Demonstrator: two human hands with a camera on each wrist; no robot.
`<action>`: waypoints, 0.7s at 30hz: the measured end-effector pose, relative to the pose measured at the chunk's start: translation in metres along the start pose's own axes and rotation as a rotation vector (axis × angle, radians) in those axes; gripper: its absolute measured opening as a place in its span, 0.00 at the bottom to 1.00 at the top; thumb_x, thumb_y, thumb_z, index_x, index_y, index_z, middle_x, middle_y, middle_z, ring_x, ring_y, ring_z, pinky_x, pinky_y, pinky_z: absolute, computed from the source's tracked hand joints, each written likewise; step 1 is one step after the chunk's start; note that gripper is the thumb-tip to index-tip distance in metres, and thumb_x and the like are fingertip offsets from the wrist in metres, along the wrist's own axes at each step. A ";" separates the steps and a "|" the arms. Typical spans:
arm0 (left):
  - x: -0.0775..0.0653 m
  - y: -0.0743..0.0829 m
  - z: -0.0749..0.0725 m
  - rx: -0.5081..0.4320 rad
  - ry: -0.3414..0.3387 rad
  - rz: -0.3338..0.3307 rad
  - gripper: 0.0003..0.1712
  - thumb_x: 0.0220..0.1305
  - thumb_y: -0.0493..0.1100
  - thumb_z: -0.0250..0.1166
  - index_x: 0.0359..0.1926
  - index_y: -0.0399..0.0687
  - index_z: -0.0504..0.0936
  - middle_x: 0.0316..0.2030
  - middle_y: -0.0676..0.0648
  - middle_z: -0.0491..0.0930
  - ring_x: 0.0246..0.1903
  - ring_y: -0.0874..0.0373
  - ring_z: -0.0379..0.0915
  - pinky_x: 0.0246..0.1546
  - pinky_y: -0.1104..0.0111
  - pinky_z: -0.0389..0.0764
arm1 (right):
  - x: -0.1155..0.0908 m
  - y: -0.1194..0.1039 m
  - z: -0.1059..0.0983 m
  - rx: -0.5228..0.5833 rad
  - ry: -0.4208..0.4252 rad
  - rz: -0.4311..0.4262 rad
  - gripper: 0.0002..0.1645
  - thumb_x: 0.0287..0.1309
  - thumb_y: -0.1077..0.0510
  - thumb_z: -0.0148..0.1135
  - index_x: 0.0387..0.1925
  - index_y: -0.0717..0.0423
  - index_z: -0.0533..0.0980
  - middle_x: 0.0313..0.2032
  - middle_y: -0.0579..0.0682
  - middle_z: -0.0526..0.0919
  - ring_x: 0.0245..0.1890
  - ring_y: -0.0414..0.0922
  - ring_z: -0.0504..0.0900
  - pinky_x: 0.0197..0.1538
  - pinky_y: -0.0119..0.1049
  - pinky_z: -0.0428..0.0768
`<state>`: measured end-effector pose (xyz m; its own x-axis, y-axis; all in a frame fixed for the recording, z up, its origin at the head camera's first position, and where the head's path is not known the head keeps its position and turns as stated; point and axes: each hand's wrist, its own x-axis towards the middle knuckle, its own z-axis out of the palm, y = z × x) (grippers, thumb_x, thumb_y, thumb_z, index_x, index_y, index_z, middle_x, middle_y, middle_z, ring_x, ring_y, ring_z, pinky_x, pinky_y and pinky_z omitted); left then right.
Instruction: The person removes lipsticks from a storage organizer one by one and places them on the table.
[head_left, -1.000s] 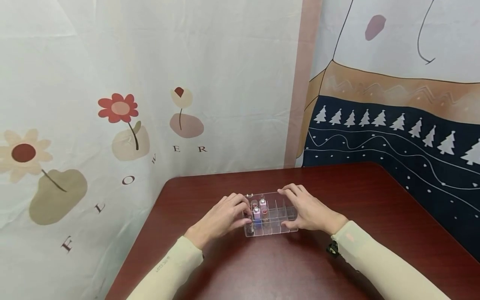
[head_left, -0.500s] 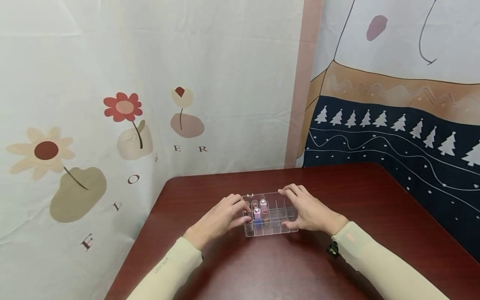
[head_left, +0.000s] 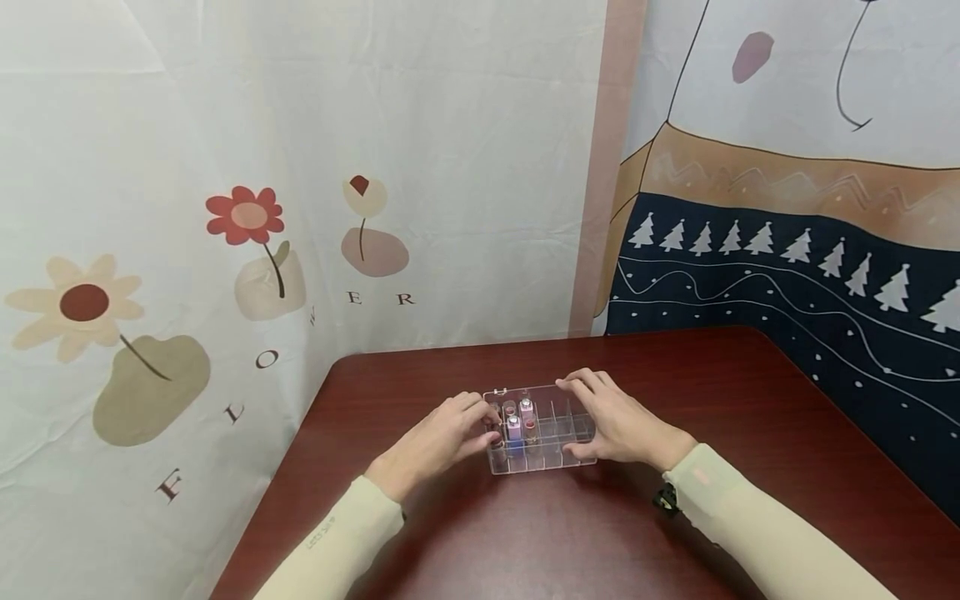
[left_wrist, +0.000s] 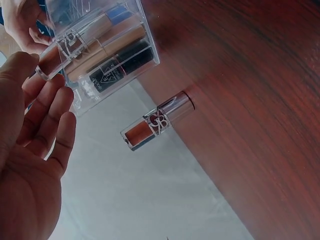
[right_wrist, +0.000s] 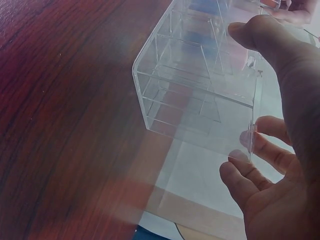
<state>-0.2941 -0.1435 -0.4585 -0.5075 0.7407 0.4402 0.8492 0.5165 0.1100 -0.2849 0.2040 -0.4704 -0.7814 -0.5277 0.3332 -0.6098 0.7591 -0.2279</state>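
Note:
A clear plastic organizer box (head_left: 546, 457) with divided compartments stands on the table. At its left end my left hand (head_left: 442, 429) pinches the end of a lip gloss tube (left_wrist: 50, 64) between thumb and fingers, the tube lying in line with the box's outer row. A pink-capped tube (head_left: 527, 408), another pink-capped tube with a blue lower part (head_left: 514, 429) and a red-topped tube (head_left: 530, 427) fill slots toward the left. My right hand (head_left: 618, 417) grips the box's right end, thumb in front and fingers behind; the compartments there (right_wrist: 185, 100) are bare.
A second lip gloss tube (left_wrist: 157, 121) with a brown lower part is beside the box in the left wrist view, hidden from the head view. The dark red table (head_left: 510, 533) meets a printed cloth (head_left: 465, 208) behind.
My left hand has shifted slightly left, and the dark red end of the tube shows more between its fingers. My right hand and the box have hardly moved.

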 end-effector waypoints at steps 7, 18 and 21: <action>0.000 0.000 -0.002 -0.023 0.030 0.021 0.11 0.78 0.43 0.79 0.55 0.48 0.90 0.48 0.51 0.89 0.48 0.56 0.88 0.55 0.64 0.91 | 0.000 0.000 0.000 -0.003 -0.003 0.006 0.61 0.52 0.43 0.94 0.81 0.57 0.74 0.74 0.54 0.77 0.72 0.55 0.78 0.71 0.55 0.90; 0.000 -0.002 -0.004 0.009 0.093 0.061 0.12 0.75 0.40 0.81 0.54 0.48 0.90 0.46 0.52 0.88 0.43 0.55 0.87 0.49 0.67 0.90 | 0.001 0.000 0.001 -0.009 -0.003 0.011 0.61 0.52 0.42 0.94 0.81 0.57 0.74 0.74 0.54 0.78 0.71 0.55 0.78 0.70 0.54 0.91; 0.000 -0.002 -0.006 0.023 0.101 0.061 0.12 0.75 0.40 0.81 0.54 0.49 0.90 0.46 0.53 0.87 0.43 0.57 0.86 0.49 0.67 0.89 | 0.002 0.000 0.000 -0.014 0.000 0.007 0.61 0.51 0.42 0.95 0.81 0.57 0.74 0.74 0.54 0.78 0.71 0.55 0.78 0.71 0.54 0.90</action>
<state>-0.2951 -0.1472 -0.4532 -0.4372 0.7246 0.5327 0.8737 0.4826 0.0606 -0.2860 0.2029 -0.4696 -0.7857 -0.5220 0.3320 -0.6022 0.7682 -0.2174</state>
